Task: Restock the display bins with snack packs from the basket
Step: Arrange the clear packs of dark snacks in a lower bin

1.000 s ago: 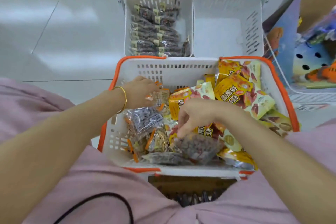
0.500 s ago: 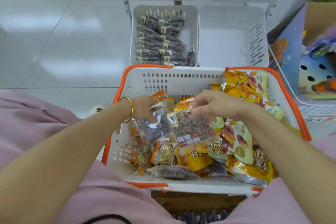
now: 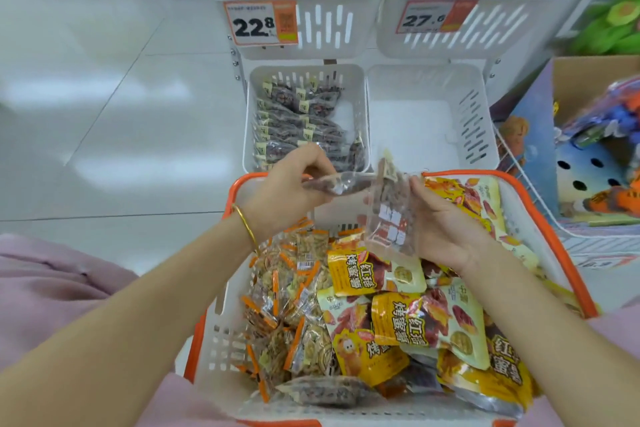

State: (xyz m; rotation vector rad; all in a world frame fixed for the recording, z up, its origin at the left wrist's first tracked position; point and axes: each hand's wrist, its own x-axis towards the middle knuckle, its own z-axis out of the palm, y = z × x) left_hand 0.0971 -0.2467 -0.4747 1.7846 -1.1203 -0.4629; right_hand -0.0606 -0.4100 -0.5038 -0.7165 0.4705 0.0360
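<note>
Both forearms are reaching out over the basket [image 3: 228,288], and I'm seeing both hands raised above its far rim. The left hand [image 3: 291,191], palm down, is curling its fingers round a flat clear pack [image 3: 339,184] that's poking out sideways past the fingertips. The right hand [image 3: 446,222], palm facing inward, is gripping a nut pack [image 3: 391,211] upright between thumb and fingers. Both packs are hanging over the basket's far edge, just short of the bin [image 3: 250,135] beyond it.
</note>
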